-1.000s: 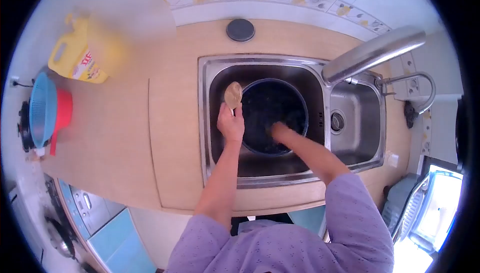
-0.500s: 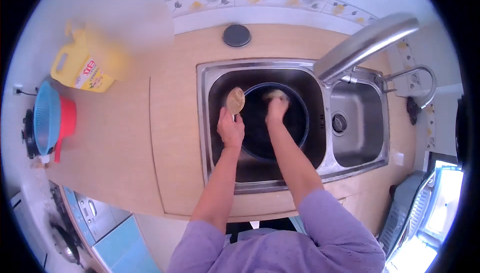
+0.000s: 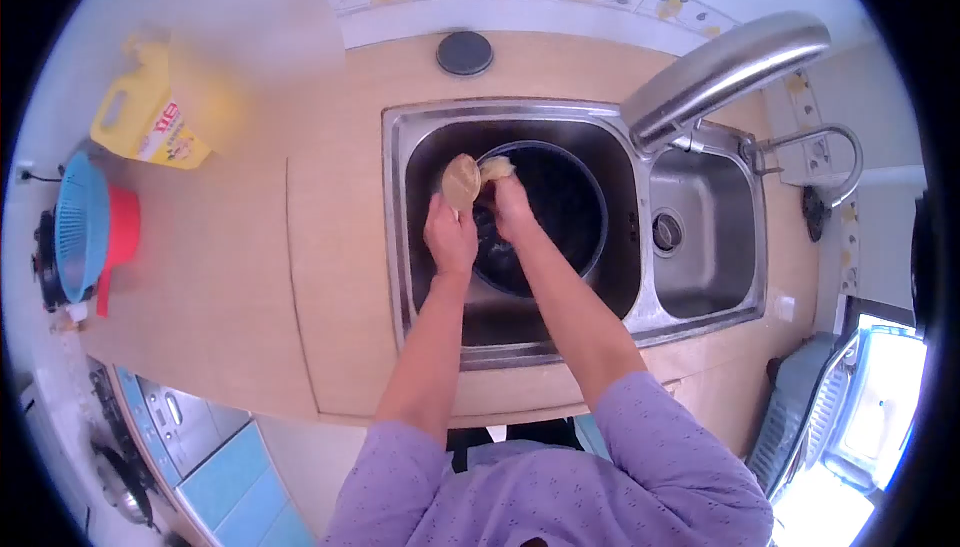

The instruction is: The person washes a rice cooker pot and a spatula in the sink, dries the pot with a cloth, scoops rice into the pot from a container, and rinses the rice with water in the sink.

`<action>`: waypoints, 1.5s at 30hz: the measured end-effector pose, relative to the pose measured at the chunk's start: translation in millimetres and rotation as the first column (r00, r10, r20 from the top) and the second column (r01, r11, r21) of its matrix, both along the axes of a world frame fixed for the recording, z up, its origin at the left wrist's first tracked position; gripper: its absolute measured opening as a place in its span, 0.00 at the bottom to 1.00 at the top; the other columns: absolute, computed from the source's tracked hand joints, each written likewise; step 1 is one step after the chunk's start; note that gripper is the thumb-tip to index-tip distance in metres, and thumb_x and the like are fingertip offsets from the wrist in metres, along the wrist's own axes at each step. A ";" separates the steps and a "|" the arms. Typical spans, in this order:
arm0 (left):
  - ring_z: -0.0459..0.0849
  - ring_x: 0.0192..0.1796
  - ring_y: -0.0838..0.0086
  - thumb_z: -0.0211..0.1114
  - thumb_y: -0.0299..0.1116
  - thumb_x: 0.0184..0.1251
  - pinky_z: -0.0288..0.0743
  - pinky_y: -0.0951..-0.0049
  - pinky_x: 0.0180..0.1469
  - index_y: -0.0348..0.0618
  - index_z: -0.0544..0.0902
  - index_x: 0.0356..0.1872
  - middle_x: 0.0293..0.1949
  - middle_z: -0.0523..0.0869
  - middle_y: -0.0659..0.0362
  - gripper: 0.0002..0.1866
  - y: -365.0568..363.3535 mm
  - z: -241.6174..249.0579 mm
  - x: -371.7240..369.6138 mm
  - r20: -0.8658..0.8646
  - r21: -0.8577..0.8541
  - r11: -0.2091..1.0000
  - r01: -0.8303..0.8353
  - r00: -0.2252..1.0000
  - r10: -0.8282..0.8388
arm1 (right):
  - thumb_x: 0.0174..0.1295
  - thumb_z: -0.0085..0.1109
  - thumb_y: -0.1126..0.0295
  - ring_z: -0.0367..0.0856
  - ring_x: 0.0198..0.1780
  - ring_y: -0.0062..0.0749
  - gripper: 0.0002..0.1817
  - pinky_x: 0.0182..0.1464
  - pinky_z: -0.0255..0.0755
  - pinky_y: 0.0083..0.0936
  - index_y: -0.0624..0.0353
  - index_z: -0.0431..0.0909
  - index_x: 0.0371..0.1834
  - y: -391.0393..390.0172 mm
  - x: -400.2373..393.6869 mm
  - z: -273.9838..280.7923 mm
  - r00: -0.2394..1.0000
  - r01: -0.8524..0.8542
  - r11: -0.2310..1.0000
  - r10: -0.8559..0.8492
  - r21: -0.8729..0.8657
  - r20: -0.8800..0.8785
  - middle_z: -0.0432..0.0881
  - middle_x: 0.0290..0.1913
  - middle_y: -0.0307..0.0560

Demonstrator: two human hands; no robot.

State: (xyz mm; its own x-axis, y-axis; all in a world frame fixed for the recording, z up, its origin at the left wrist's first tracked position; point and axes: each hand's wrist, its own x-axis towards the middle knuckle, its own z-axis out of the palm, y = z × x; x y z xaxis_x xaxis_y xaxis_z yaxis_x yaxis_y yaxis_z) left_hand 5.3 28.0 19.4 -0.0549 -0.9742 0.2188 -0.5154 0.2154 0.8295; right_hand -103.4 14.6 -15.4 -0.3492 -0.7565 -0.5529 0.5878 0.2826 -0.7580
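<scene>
My left hand (image 3: 450, 235) is closed round the lower end of a tan spoon (image 3: 461, 183), its broad oval head pointing up over the sink's left side. Pinched in my right hand (image 3: 512, 209) is a pale yellow scrubbing cloth (image 3: 496, 167), close beside the spoon's head. Both hands are over the larger basin of the steel sink (image 3: 520, 355). Below them sits a dark round pan (image 3: 550, 222) with a bluish rim, partly hidden by my right hand and forearm.
A thick steel faucet (image 3: 725, 77) reaches over the divider, beside the smaller basin (image 3: 705, 247). A dark round lid (image 3: 465, 53) lies behind the sink. Leftward on the counter stand a yellow jug (image 3: 150, 117), a blue colander (image 3: 83, 227) and a red container (image 3: 122, 227).
My right hand has moved left and up from inside the pan, bringing the cloth next to the spoon. My left hand keeps hold of the spoon, and the whole view has shifted slightly.
</scene>
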 end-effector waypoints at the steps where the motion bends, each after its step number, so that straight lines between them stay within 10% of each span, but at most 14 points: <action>1: 0.77 0.40 0.46 0.59 0.31 0.59 0.71 0.55 0.40 0.35 0.77 0.35 0.36 0.78 0.45 0.09 0.1 4.3 0.5 -0.019 0.008 1.000 0.009 1.000 -0.009 | 0.64 0.46 0.61 0.74 0.39 0.23 0.11 0.41 0.70 0.24 0.50 0.73 0.44 1.6 6.7 -4.3 0.995 -0.095 0.995 0.095 0.009 -0.006 0.77 0.41 0.36; 6: 0.77 0.39 0.46 0.61 0.34 0.59 0.71 0.54 0.39 0.36 0.77 0.34 0.35 0.78 0.46 0.11 1.6 6.2 0.3 0.000 0.036 0.999 -0.018 1.000 0.018 | 0.62 0.46 0.65 0.73 0.31 0.25 0.11 0.35 0.68 0.27 0.56 0.77 0.40 50.6 17.2 28.4 0.812 -0.518 0.828 0.555 0.214 -0.182 0.79 0.31 0.37; 9: 0.78 0.37 0.48 0.61 0.35 0.59 0.72 0.55 0.38 0.37 0.78 0.33 0.33 0.78 0.48 0.10 2.0 8.3 -2.4 0.105 -0.022 0.998 -0.066 0.992 0.068 | 0.57 0.46 0.65 0.79 0.43 0.48 0.16 0.46 0.70 0.37 0.62 0.76 0.43 88.2 1.4 63.8 0.336 -0.707 0.553 0.811 0.441 -0.479 0.81 0.42 0.54; 15: 0.79 0.39 0.50 0.62 0.31 0.56 0.74 0.55 0.39 0.40 0.78 0.35 0.37 0.78 0.52 0.08 -0.9 4.1 -2.9 0.250 0.052 0.999 -0.013 0.968 -0.001 | 0.49 0.55 0.64 0.80 0.44 0.36 0.12 0.60 0.63 0.43 0.55 0.79 0.36 153.8 -78.5 101.4 -0.666 -0.449 0.405 0.442 0.796 -0.601 0.81 0.35 0.45; 20: 0.79 0.39 0.50 0.62 0.27 0.54 0.74 0.56 0.40 0.41 0.78 0.37 0.38 0.78 0.52 0.09 -0.4 -5.3 -0.2 0.240 -0.054 0.997 0.052 0.970 -0.038 | 0.58 0.47 0.63 0.70 0.57 0.37 0.17 0.69 0.47 0.41 0.57 0.78 0.46 93.0 -123.1 101.5 -0.981 -0.193 0.463 -0.075 0.865 -0.179 0.78 0.47 0.45; 25: 0.78 0.40 0.49 0.63 0.27 0.54 0.73 0.57 0.42 0.39 0.77 0.38 0.37 0.79 0.49 0.10 3.5 10.0 -3.2 0.200 0.035 0.999 0.029 0.979 -0.036 | 0.61 0.45 0.60 0.65 0.62 0.43 0.20 0.65 0.51 0.45 0.55 0.78 0.52 85.0 -102.7 46.6 -0.996 0.071 0.386 -0.026 0.920 0.088 0.77 0.54 0.45; 27: 0.78 0.42 0.46 0.64 0.28 0.53 0.72 0.58 0.43 0.38 0.76 0.40 0.35 0.80 0.45 0.13 3.8 12.0 -5.2 0.201 0.108 0.994 -0.020 0.980 -0.002 | 0.60 0.47 0.62 0.67 0.61 0.42 0.18 0.62 0.55 0.44 0.52 0.80 0.50 87.5 -89.5 31.1 -0.975 0.060 0.139 0.222 0.988 0.028 0.79 0.52 0.46; 31: 0.78 0.43 0.46 0.65 0.28 0.51 0.71 0.57 0.44 0.38 0.76 0.41 0.37 0.81 0.45 0.15 5.1 8.2 -5.6 0.195 0.097 0.994 -0.048 0.980 0.028 | 0.57 0.50 0.67 0.75 0.54 0.46 0.16 0.49 0.69 0.48 0.50 0.82 0.46 114.2 -49.6 -53.1 -0.817 -0.059 0.007 0.574 0.998 -0.052 0.79 0.52 0.45; 35: 0.78 0.44 0.47 0.65 0.26 0.49 0.71 0.57 0.46 0.40 0.76 0.45 0.40 0.82 0.46 0.19 5.1 12.7 -6.2 0.182 0.139 0.989 -0.039 0.983 0.014 | 0.58 0.51 0.66 0.80 0.47 0.46 0.15 0.48 0.74 0.39 0.57 0.81 0.44 77.6 -2.9 -43.7 -0.532 -0.521 -0.059 0.803 0.852 -0.269 0.80 0.48 0.57; 36: 0.78 0.46 0.48 0.65 0.25 0.49 0.71 0.57 0.47 0.40 0.76 0.47 0.41 0.82 0.46 0.20 4.6 11.0 -4.0 0.155 0.120 0.993 0.001 0.988 -0.020 | 0.56 0.53 0.64 0.80 0.47 0.46 0.15 0.48 0.74 0.39 0.58 0.80 0.44 69.7 7.9 -69.1 -0.307 -0.641 0.244 0.788 0.728 -0.534 0.80 0.47 0.58; 39: 0.78 0.41 0.47 0.63 0.25 0.48 0.72 0.55 0.42 0.39 0.75 0.38 0.36 0.79 0.47 0.13 4.7 7.8 -4.4 0.191 0.025 1.000 -0.002 0.982 -0.003 | 0.50 0.60 0.57 0.78 0.51 0.48 0.22 0.53 0.71 0.35 0.62 0.80 0.44 9.6 20.8 -175.2 0.126 -0.505 0.542 0.816 0.672 -0.564 0.80 0.48 0.57; 40: 0.78 0.41 0.47 0.63 0.25 0.48 0.72 0.55 0.42 0.39 0.75 0.38 0.36 0.79 0.47 0.13 3.6 6.6 -4.4 0.192 0.015 1.000 0.003 0.981 -0.006 | 0.52 0.57 0.65 0.81 0.42 0.44 0.15 0.44 0.73 0.38 0.66 0.80 0.38 12.4 -1.6 -87.4 0.432 -0.423 0.788 0.609 0.447 -0.665 0.81 0.41 0.60; 42: 0.78 0.41 0.47 0.63 0.25 0.48 0.73 0.55 0.42 0.39 0.75 0.37 0.37 0.79 0.48 0.13 3.3 7.1 -4.7 0.190 0.000 1.000 0.011 0.982 -0.011 | 0.53 0.52 0.70 0.78 0.35 0.36 0.15 0.39 0.73 0.32 0.67 0.77 0.41 5.2 -17.7 -56.8 0.963 0.120 0.960 -0.049 0.254 -0.267 0.80 0.37 0.48; 45: 0.78 0.42 0.48 0.64 0.25 0.49 0.73 0.56 0.43 0.39 0.75 0.37 0.38 0.80 0.48 0.12 5.6 12.0 -5.1 0.177 0.144 0.989 -0.033 0.984 0.007 | 0.53 0.49 0.75 0.77 0.32 0.27 0.10 0.32 0.71 0.24 0.62 0.75 0.38 12.8 -41.3 -29.9 0.733 0.679 0.731 -0.671 0.062 -0.112 0.78 0.36 0.46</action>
